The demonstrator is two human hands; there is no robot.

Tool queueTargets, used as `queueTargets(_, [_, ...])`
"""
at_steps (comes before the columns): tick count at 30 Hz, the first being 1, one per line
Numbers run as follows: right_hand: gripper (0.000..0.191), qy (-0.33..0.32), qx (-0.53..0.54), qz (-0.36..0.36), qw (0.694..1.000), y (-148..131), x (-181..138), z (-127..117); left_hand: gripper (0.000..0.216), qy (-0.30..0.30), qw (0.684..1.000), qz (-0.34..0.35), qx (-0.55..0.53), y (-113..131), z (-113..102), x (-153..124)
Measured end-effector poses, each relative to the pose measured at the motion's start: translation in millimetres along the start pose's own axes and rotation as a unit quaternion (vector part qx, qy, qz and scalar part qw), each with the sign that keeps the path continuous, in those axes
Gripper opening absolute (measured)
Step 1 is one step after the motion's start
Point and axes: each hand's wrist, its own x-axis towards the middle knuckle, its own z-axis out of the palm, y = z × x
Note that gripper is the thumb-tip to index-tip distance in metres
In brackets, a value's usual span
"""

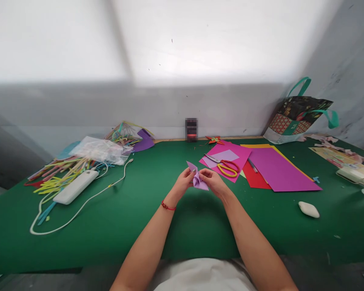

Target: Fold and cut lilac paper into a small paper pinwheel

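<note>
A light purple folded paper (200,184) with pointed corners is held above the green table, in front of me. My left hand (184,181) pinches its left side, thumb on top. My right hand (214,182) grips its right side near the centre folds. Just beyond my right hand lie scissors (229,167) with red and yellow handles, on a magenta sheet (242,151) and a pale purple square (229,155). Parts of the folded paper are hidden behind my fingers.
Left are a white power bank (75,187), its cable (75,220), paper strips (56,178) and a plastic bag (100,150). Right are purple sheets (285,169), a pen (252,165), a white case (308,209) and a tote bag (294,121). An orange paper star (214,140) lies at the back.
</note>
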Motion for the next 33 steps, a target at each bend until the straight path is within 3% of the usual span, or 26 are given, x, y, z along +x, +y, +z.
queueTargets(4, [0.04,0.027,-0.02,-0.044,0.998,0.6,1.1,-1.1,0.047,-0.026,0.999,-0.025,0.005,2.7,2.1,-1.0])
queueTargets(11, [0.033,0.025,-0.07,-0.094,0.993,2.3,3.7,-2.7,0.041,-0.004,0.997,-0.027,0.07,4.6,-3.3,2.4])
queueTargets(17, [0.038,0.022,-0.078,-0.119,0.99,5.5,6.2,-1.3,0.03,0.011,0.995,-0.058,0.083,2.0,-10.0,3.5])
queueTargets(25, [0.031,0.053,-0.126,-0.155,0.978,6.0,5.9,-4.8,0.017,-0.063,0.986,-0.151,0.001,5.7,-16.2,-1.2])
queueTargets(28, [0.026,0.067,-0.15,-0.16,0.973,6.1,6.2,-7.5,0.019,-0.094,0.986,-0.135,0.027,8.8,-14.1,-4.7])
queueTargets(33, [0.018,0.058,-0.188,-0.168,0.966,4.7,5.7,-9.0,0.02,-0.07,0.988,-0.121,0.064,5.1,-11.8,-2.4])
